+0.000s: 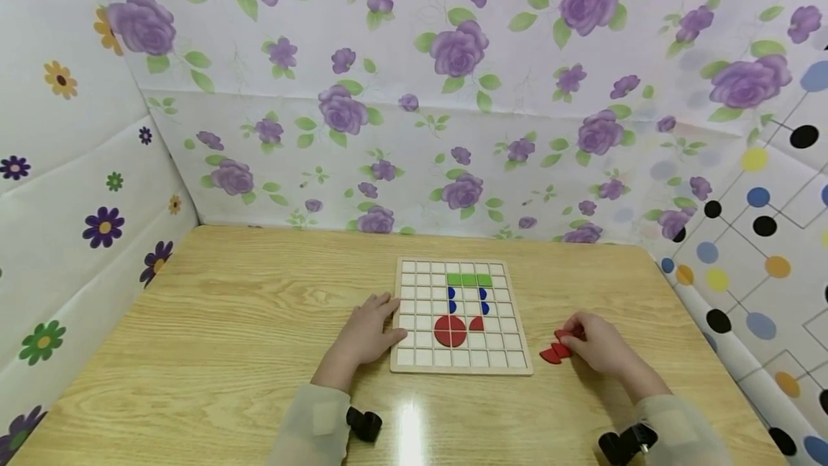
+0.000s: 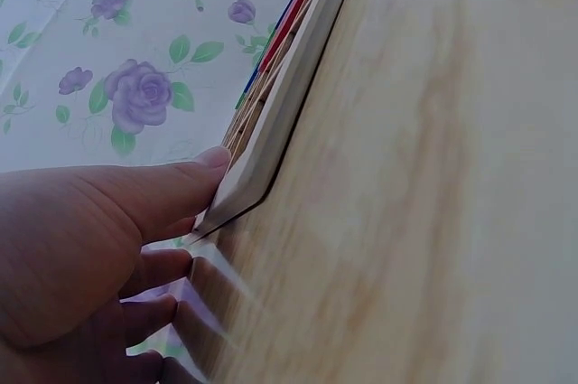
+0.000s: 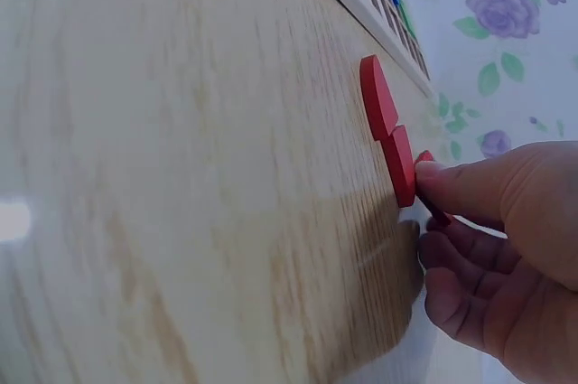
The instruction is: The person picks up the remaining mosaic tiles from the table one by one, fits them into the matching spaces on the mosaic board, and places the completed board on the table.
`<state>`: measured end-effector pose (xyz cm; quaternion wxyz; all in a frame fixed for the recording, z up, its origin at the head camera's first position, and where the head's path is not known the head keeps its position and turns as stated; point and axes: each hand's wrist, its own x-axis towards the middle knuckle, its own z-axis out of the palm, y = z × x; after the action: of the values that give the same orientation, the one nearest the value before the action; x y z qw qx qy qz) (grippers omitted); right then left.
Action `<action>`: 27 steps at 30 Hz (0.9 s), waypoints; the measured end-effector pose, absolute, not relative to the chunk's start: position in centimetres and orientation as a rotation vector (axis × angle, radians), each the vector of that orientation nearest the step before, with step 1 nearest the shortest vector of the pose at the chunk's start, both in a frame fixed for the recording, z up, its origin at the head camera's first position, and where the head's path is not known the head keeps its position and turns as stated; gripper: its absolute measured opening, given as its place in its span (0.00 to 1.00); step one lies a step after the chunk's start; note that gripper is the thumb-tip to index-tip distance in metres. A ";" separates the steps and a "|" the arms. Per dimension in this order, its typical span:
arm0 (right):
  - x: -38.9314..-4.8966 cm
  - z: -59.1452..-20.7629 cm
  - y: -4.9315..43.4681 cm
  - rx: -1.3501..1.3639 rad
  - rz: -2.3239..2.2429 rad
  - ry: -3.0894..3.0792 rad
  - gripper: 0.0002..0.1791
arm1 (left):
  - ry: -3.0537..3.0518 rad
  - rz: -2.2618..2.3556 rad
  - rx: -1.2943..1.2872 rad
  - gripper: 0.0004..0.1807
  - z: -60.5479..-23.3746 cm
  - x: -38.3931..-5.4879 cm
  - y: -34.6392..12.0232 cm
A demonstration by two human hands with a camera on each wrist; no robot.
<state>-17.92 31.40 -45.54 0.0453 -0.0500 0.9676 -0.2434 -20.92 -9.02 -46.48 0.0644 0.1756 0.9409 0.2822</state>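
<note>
Red pieces (image 1: 550, 357) lie just right of grid board (image 1: 462, 371), right hand (image 1: 600, 344) nearer, pinching one; left hand (image 1: 365, 331), fingers loose, touches board's left edge.

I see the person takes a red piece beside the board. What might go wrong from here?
Two risks, I think. The right hand pinches one red piece with two other red pieces lying close by, so lifting it may nudge them. The left hand rests at the edge of the board, so an accidental push might slide the board across the table.
</note>
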 end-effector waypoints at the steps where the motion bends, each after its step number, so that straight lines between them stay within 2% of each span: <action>1: -18.0 -45.6 31.4 -0.144 -0.750 2.953 0.07 | 2.842 0.848 0.528 0.34 -46.5 -20.9 -9.1; 9: -18.3 -45.5 31.3 -0.035 -0.896 2.901 0.13 | 2.841 0.836 0.531 0.34 -46.6 -21.1 -9.1; 14: -18.5 -45.5 31.3 -0.091 -0.922 2.916 0.19 | 2.841 0.832 0.531 0.33 -46.6 -21.2 -9.1; 27: -19.3 -45.5 29.8 -0.114 -1.007 2.922 0.14 | 2.818 0.852 0.528 0.33 -46.3 -21.0 -9.1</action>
<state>-19.32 29.76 -45.53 0.0243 -0.0367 0.9445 -0.3255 -21.01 -9.14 -46.28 0.0752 0.1762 0.9395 0.2839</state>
